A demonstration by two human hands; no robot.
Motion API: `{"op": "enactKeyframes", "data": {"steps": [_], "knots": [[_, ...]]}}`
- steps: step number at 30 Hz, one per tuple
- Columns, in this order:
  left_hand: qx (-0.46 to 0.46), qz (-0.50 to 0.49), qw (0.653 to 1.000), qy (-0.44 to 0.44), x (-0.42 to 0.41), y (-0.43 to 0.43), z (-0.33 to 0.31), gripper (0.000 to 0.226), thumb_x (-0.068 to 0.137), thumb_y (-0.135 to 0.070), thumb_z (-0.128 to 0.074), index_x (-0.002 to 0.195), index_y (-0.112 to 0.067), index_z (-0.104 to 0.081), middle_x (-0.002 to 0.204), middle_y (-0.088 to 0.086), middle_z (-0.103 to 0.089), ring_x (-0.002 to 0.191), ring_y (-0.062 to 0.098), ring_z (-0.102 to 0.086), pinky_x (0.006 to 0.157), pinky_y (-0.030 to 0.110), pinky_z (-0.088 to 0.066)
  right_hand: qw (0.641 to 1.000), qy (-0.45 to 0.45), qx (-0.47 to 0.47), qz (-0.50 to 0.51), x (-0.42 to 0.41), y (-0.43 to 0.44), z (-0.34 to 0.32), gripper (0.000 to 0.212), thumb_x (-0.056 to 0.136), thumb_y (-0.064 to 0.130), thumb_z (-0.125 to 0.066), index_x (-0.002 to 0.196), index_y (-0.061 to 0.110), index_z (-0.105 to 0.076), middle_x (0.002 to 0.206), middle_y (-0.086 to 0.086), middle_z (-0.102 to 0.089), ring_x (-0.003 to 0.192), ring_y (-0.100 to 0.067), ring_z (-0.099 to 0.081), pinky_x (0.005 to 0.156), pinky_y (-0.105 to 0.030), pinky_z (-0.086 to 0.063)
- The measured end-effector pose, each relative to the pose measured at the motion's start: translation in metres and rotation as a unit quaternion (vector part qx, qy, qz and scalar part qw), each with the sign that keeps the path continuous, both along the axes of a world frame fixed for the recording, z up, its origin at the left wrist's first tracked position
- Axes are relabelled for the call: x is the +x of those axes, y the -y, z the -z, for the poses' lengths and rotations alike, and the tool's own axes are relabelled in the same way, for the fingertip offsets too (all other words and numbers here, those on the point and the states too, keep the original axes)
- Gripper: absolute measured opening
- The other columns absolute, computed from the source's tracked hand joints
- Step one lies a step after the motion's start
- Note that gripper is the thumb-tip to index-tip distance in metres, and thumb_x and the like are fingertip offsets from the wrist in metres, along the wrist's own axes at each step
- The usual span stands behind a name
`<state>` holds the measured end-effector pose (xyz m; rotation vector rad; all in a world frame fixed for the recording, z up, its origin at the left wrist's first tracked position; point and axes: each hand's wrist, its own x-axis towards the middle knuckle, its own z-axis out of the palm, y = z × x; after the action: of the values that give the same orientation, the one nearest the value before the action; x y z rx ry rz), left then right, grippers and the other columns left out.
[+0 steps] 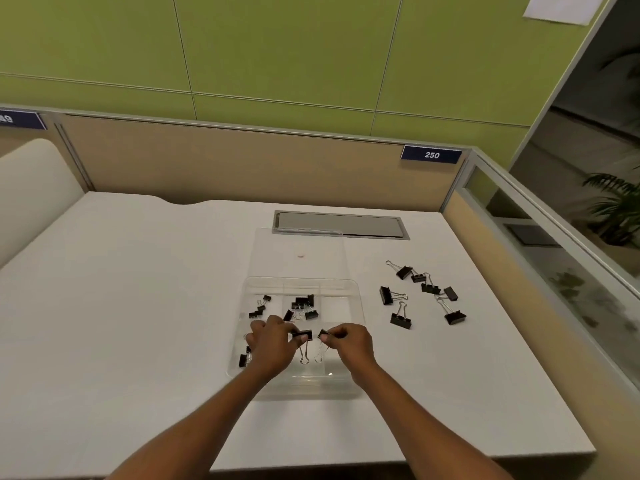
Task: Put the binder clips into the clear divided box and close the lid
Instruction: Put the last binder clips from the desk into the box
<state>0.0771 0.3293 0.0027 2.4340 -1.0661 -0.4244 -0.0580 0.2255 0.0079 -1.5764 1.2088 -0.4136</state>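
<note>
White laminate covers the surface [138, 306], which is fenced by beige partition panels under a green wall; a blue plate reading 250 [431, 155] sits on the partition's top edge, and a grey cable hatch [341, 224] is set into the far side. The clear divided box [358, 306] lies near the middle, its lid [298, 251] open and tilted back toward the hatch. Several binder clips lie in its left and centre compartments [304, 306]. Seven loose clips [424, 296] are scattered just right of the box. Both bare forearms reach in from the near edge over the box's front compartments. The left hand [272, 344] pinches one black clip [303, 336] between its fingers, wire handles hanging down. The right hand [349, 342] pinches a second clip [323, 333] likewise.
</note>
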Motion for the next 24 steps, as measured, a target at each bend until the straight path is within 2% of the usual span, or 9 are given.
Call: {"op": "enactKeyframes", "data": {"steps": [2, 4, 9, 13, 17, 20, 24], "knots": [[0.021, 0.014, 1.000, 0.019, 0.000, 0.000, 0.004, 0.029, 0.083, -0.059, -0.054, 0.098, -0.038, -0.068, 0.139, -0.005, -0.041, 0.124, 0.029, -0.026, 0.095, 0.042, -0.027, 0.999, -0.028, -0.027, -0.011, 0.002, -0.001, 0.004, 0.013, 0.071, 0.023, -0.082, 0.077, 0.016, -0.074, 0.077, 0.003, -0.072, 0.078, -0.015, -0.069, 0.075, -0.033, -0.055], [0.042, 0.028, 0.998, 0.047, 0.000, 0.001, 0.008, 0.030, 0.085, -0.058, -0.052, 0.100, -0.037, -0.068, 0.150, -0.004, -0.029, 0.132, 0.033, -0.018, 0.100, 0.046, -0.025, 0.997, -0.049, -0.057, -0.023, 0.004, -0.003, 0.007, 0.013, 0.071, 0.022, -0.081, 0.081, 0.016, -0.075, 0.080, 0.002, -0.071, 0.079, -0.016, -0.069, 0.076, -0.033, -0.056], [0.066, 0.068, 0.988, 0.123, 0.005, 0.001, 0.015, 0.034, 0.086, -0.057, -0.050, 0.098, -0.032, -0.070, 0.156, -0.003, -0.020, 0.140, 0.036, -0.007, 0.101, 0.050, -0.023, 0.988, -0.082, -0.108, -0.070, 0.012, -0.006, 0.014, 0.018, 0.074, 0.025, -0.079, 0.088, 0.015, -0.075, 0.082, 0.003, -0.070, 0.076, -0.011, -0.066, 0.069, -0.026, -0.053], [0.095, 0.096, 0.980, 0.145, 0.014, 0.002, 0.021, 0.034, 0.089, -0.054, -0.046, 0.104, -0.032, -0.067, 0.158, -0.001, -0.010, 0.141, 0.036, 0.000, 0.102, 0.052, -0.024, 0.976, -0.111, -0.160, -0.101, 0.023, -0.008, 0.018, 0.025, 0.076, 0.030, -0.078, 0.097, 0.018, -0.074, 0.097, -0.001, -0.066, 0.089, -0.014, -0.063, 0.072, -0.023, -0.049], [0.068, 0.093, 0.984, 0.133, 0.020, 0.005, 0.019, 0.029, 0.090, -0.039, -0.050, 0.116, -0.033, -0.061, 0.158, -0.001, -0.014, 0.141, 0.035, -0.003, 0.102, 0.050, -0.023, 0.965, -0.134, -0.182, -0.134, 0.029, -0.005, 0.019, 0.042, 0.079, 0.033, -0.076, 0.117, 0.017, -0.067, 0.108, -0.003, -0.061, 0.099, -0.014, -0.060, 0.079, -0.024, -0.049], [0.055, 0.086, 0.987, 0.124, 0.021, 0.010, 0.014, 0.031, 0.089, -0.038, -0.050, 0.119, -0.034, -0.059, 0.156, -0.002, -0.020, 0.140, 0.033, -0.007, 0.103, 0.048, -0.022, 0.966, -0.124, -0.181, -0.139, 0.030, 0.001, 0.020, 0.046, 0.079, 0.032, -0.077, 0.120, 0.017, -0.065, 0.112, -0.004, -0.059, 0.106, -0.015, -0.058, 0.086, -0.025, -0.049], [0.028, 0.089, 0.988, 0.123, 0.016, 0.022, 0.006, 0.037, 0.088, -0.039, -0.050, 0.123, -0.030, -0.057, 0.152, -0.002, -0.028, 0.138, 0.031, -0.013, 0.102, 0.047, -0.023, 0.972, -0.096, -0.177, -0.118, 0.022, 0.012, 0.016, 0.045, 0.080, 0.029, -0.075, 0.121, 0.013, -0.064, 0.115, -0.004, -0.061, 0.109, -0.015, -0.056, 0.088, -0.020, -0.043]]}}
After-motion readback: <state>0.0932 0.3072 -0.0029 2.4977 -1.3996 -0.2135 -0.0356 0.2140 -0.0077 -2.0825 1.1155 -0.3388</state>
